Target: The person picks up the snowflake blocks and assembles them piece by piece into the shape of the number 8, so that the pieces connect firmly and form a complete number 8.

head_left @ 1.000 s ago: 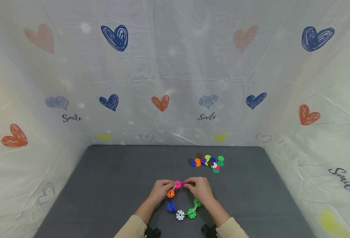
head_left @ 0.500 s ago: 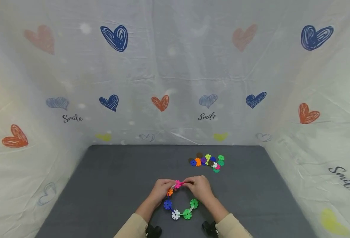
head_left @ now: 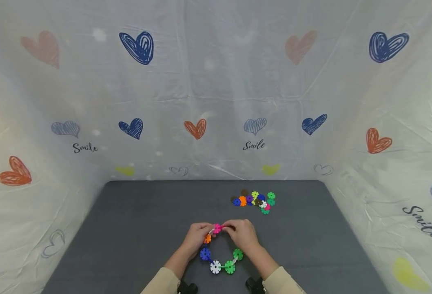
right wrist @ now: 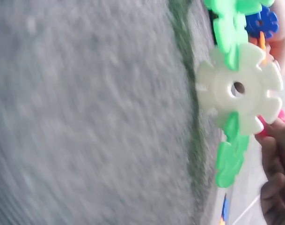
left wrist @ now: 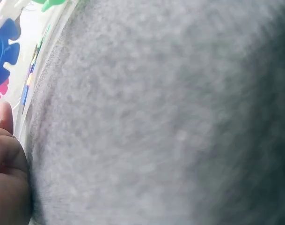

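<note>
A chain of notched plastic snowflake discs curves between my hands, with a gap on its right side. My left hand grips the upper left end, close to a pink disc and an orange disc. My right hand pinches another pink disc, seen edge-on, that meets the first one. Below hang a blue disc, a white disc and green discs. In the right wrist view a white disc joins two green ones.
A loose pile of colored discs lies farther back on the dark grey table. A white curtain printed with hearts surrounds the table's back and sides.
The hanging part of the chain has swung left, its green end moving away from my right wrist. Both hands keep their hold at the pink discs.
</note>
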Motion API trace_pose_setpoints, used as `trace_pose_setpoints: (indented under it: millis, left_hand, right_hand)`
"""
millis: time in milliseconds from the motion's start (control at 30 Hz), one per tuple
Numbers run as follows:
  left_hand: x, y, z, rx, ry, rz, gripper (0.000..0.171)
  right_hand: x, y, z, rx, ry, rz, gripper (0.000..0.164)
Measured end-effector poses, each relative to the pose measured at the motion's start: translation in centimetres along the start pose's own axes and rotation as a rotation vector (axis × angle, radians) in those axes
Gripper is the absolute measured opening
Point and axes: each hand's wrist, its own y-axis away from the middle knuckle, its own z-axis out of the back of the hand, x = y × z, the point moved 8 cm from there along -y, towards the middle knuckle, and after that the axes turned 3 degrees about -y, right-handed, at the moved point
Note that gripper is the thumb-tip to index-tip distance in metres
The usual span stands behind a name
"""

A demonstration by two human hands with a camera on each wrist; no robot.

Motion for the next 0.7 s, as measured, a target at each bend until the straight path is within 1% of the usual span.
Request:
trace_pose_setpoints:
  millis: [100, 200, 267, 333, 400, 500, 633, 700]
  left_hand:
    - [0.1, 0.0, 0.2, -0.034, 0.008, 0.013, 0.029]
    - [0.2, 0.0, 0.3, -0.056, 0.051, 0.029, 0.028]
    - [0.2, -0.1, 0.3, -0.048, 0.1, 0.042, 0.026]
    - [0.3, 0.0, 0.2, -0.02, 0.141, 0.043, 0.026]
    - [0.3, 0.1, 0.1, 0.0, 0.161, 0.039, 0.031]
    - [0.2, 0.2, 0.1, 0.014, 0.145, 0.034, 0.037]
    - [0.3, 0.1, 0.1, 0.024, 0.102, 0.047, 0.032]
    - [0.4, 0.1, 0.1, 0.026, 0.076, 0.049, 0.034]
  right_hand:
    - [-0.8, -0.1, -0.1, 0.073, -0.054, -0.058, 0.017]
    - [-1.8, -0.2, 0.5, 0.087, -0.08, -0.116, 0.028]
    - [-2.9, -0.3, 1.3, 0.062, -0.079, -0.167, 0.031]
    - [-4.1, -0.4, 2.4, 0.03, -0.082, -0.218, 0.03]
    - [-5.7, -0.5, 3.4, -0.004, -0.089, -0.288, 0.03]
    - [-8.1, -0.6, 5.3, -0.063, -0.069, -0.382, 0.03]
    - [-11.5, -0.4, 7.4, -0.16, 0.002, -0.508, 0.033]
    - [-13.0, -0.1, 8.0, -0.191, 0.023, -0.556, 0.036]
